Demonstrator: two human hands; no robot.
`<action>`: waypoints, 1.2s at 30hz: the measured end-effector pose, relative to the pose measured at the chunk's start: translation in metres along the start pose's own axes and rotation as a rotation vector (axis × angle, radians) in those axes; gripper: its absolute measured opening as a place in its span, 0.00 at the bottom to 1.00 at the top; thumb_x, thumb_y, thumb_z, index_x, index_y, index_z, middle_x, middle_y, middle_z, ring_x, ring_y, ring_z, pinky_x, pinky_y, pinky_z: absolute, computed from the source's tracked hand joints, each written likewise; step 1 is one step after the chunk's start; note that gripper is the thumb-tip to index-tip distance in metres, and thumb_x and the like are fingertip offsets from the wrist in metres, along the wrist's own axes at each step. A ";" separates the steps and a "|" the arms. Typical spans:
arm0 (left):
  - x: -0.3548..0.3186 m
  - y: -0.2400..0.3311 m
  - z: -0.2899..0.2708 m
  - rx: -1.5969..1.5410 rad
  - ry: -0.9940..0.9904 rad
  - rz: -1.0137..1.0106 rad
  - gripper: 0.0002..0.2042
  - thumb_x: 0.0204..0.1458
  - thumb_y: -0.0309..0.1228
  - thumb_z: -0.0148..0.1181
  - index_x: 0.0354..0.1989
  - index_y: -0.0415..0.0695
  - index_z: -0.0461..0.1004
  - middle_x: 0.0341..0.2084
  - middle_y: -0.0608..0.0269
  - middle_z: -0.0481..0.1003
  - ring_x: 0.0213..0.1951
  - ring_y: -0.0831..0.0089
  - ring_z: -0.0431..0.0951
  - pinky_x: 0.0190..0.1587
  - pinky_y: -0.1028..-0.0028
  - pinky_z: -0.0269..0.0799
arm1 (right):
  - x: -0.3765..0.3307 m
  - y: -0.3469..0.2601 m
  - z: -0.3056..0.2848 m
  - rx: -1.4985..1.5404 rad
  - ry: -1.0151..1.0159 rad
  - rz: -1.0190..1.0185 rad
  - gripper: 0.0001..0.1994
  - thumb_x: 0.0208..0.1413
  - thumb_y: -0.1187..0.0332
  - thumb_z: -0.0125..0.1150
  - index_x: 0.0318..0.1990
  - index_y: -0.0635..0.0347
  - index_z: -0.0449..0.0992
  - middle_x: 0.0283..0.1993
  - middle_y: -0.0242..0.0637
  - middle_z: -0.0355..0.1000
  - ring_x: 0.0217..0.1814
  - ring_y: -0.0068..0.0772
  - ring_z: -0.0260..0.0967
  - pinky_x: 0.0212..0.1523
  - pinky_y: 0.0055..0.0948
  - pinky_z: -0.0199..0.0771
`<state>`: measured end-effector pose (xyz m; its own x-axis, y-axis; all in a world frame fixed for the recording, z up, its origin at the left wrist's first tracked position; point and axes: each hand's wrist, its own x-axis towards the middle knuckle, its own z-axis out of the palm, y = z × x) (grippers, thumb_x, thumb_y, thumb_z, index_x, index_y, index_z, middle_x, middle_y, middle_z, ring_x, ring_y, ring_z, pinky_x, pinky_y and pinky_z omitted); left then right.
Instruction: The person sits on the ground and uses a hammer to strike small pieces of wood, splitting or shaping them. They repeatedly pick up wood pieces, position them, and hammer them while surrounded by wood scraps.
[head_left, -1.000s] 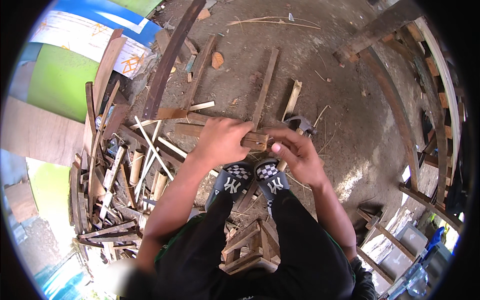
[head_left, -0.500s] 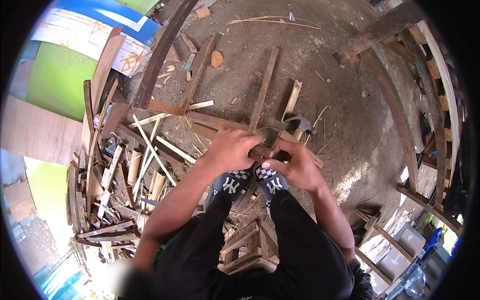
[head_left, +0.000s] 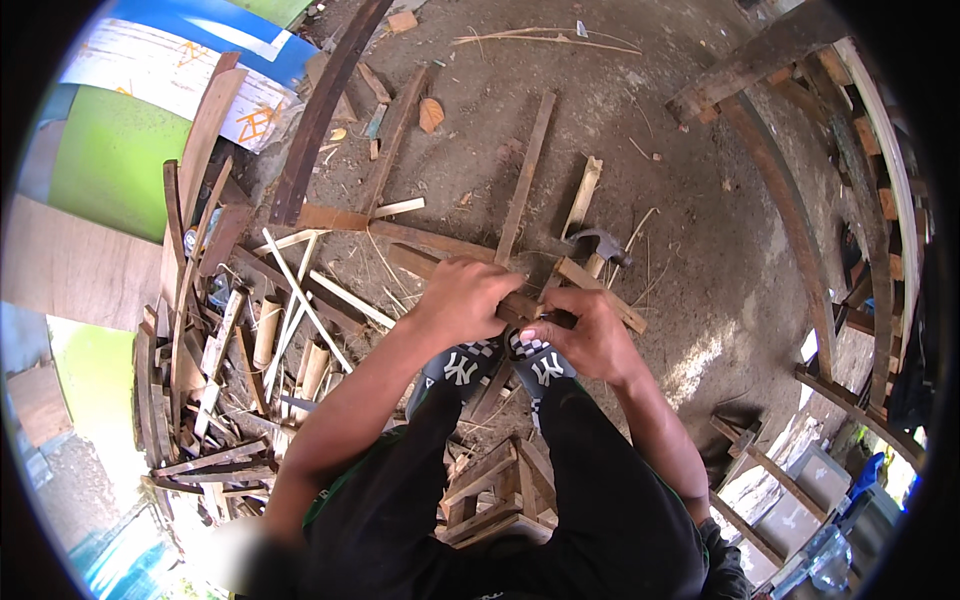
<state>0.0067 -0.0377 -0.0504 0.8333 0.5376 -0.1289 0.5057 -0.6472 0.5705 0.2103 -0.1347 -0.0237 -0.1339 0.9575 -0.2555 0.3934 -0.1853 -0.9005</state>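
below, seen from the head camera, both hands meet over a small wooden piece (head_left: 522,306) held just above the person's feet. left hand (head_left: 470,300): fingers curled down and closed over the near end of the wooden piece, knuckles uppermost. right hand (head_left: 590,335): also closed, thumb and fingers pinched on the same piece from the other side; whether it holds anything smaller between the fingertips cannot be told. the piece lies between the two hands, mostly covered by them, directly over a pair of black slippers (head_left: 500,365) with white marks.

just beyond the right hand, a hammer (head_left: 597,243) lies on the dirt floor (head_left: 690,200), its dark head away from the person, its pale handle running back toward the hands. a long thin slat (head_left: 527,175) runs away from the hands across the floor. to the left, a heap of scrap wood (head_left: 220,350) with pale bamboo sections. between the person's legs, in black trousers, stands a small wooden frame (head_left: 490,495). curved dark planks (head_left: 325,105) lie at the upper left, beside a green and blue board (head_left: 110,160).
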 end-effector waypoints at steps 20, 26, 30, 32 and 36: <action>-0.003 0.004 0.037 0.175 0.008 -0.158 0.13 0.42 0.29 0.68 0.38 0.43 0.80 0.25 0.53 0.82 0.30 0.52 0.86 0.37 0.56 0.80 | -0.001 0.017 0.022 -0.135 0.130 0.185 0.18 0.57 0.59 0.75 0.35 0.70 0.81 0.24 0.50 0.74 0.23 0.36 0.67 0.29 0.39 0.68; -0.004 -0.001 0.056 0.128 -0.046 -0.229 0.11 0.42 0.29 0.67 0.36 0.43 0.79 0.28 0.51 0.82 0.34 0.49 0.86 0.39 0.54 0.80 | -0.003 0.031 0.035 -0.359 0.223 0.207 0.15 0.58 0.60 0.72 0.31 0.66 0.81 0.23 0.52 0.75 0.25 0.53 0.74 0.30 0.45 0.72; -0.017 -0.043 0.064 0.188 -0.213 -0.441 0.13 0.45 0.31 0.66 0.40 0.43 0.80 0.30 0.48 0.83 0.36 0.48 0.86 0.42 0.53 0.81 | 0.003 0.036 0.031 -0.339 0.280 0.180 0.15 0.60 0.63 0.68 0.27 0.66 0.79 0.22 0.53 0.73 0.25 0.59 0.73 0.29 0.48 0.72; -0.024 -0.042 0.056 0.207 -0.212 -0.511 0.14 0.46 0.32 0.65 0.42 0.42 0.80 0.31 0.47 0.83 0.37 0.48 0.86 0.43 0.52 0.81 | 0.003 0.037 0.026 -0.258 0.341 0.155 0.16 0.62 0.64 0.67 0.27 0.68 0.76 0.20 0.51 0.68 0.21 0.52 0.65 0.28 0.44 0.68; -0.027 -0.046 0.061 0.104 -0.114 -0.588 0.15 0.51 0.37 0.65 0.44 0.43 0.80 0.32 0.41 0.82 0.39 0.43 0.85 0.44 0.49 0.80 | 0.007 0.045 0.029 -0.080 0.401 0.139 0.16 0.67 0.66 0.61 0.29 0.69 0.74 0.20 0.47 0.65 0.22 0.37 0.61 0.29 0.38 0.66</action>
<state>-0.0252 -0.0551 -0.1228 0.4230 0.7636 -0.4879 0.9031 -0.3115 0.2955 0.2005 -0.1426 -0.0759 0.2830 0.9377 -0.2015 0.4537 -0.3160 -0.8332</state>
